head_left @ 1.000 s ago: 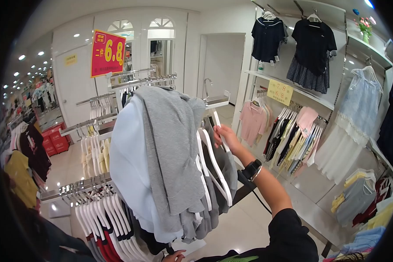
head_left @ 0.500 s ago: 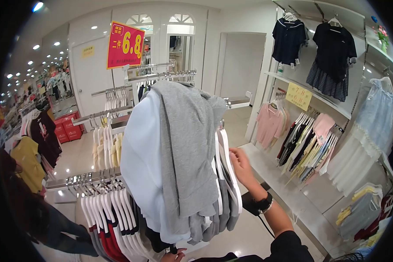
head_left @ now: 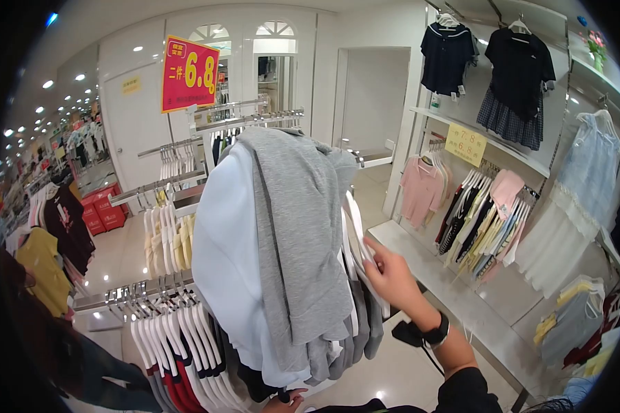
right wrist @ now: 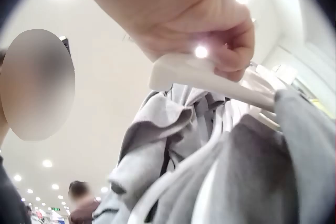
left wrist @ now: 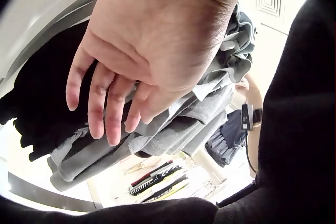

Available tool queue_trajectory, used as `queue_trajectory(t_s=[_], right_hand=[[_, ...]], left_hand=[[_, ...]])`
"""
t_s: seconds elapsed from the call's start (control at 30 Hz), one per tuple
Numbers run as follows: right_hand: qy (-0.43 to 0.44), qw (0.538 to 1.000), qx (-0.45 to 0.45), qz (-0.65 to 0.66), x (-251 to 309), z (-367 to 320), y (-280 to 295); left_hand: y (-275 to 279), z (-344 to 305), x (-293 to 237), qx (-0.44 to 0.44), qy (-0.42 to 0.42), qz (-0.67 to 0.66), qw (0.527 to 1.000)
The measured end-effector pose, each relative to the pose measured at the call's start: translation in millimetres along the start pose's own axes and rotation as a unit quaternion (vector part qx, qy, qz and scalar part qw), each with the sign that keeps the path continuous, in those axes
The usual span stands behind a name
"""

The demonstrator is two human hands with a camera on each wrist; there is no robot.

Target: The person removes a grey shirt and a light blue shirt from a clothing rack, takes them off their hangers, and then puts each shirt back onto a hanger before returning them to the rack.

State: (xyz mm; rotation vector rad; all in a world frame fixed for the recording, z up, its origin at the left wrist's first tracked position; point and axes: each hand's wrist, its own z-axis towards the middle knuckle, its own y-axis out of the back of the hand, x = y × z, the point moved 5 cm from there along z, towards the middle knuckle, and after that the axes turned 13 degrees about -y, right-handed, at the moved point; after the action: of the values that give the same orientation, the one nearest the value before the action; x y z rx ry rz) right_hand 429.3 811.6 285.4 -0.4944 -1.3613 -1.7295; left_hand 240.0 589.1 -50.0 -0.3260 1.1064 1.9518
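In the head view, a grey garment [head_left: 296, 227] and a light blue one [head_left: 227, 255] drape over the top of a rack. White hangers [head_left: 355, 241] with grey clothes hang at their right side. My right hand [head_left: 394, 279] is at the outermost hanger; in the right wrist view its curled fingers [right wrist: 236, 50] grip a white hanger [right wrist: 210, 79]. My left hand [head_left: 287, 401] is low, under the draped clothes. Seen by the left wrist camera, the left hand [left wrist: 152, 40] has loosely bent fingers in front of black cloth [left wrist: 50, 87] and grey cloth [left wrist: 168, 129], holding nothing.
Striped-edge clothes on white hangers [head_left: 179, 337] hang at the lower left, on a metal rail [head_left: 110, 300]. A red price sign [head_left: 191, 74] stands behind the rack. Wall displays and a white ledge [head_left: 420, 258] are at the right. A person's legs [head_left: 110, 372] show at the lower left.
My right hand came off the upper part of the outer hanger, then closed on it lower down. The hanger now tilts outward. The left hand stays low under the clothes.
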Motion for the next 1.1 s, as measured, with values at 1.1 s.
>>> queue_trajectory(t_s=[1.1], right_hand=[[-0.3,0.87,0.194,0.34,-237,-299,55]], left_hand=[[-49,163,-124,0.204,0.014,-0.268,0.941]])
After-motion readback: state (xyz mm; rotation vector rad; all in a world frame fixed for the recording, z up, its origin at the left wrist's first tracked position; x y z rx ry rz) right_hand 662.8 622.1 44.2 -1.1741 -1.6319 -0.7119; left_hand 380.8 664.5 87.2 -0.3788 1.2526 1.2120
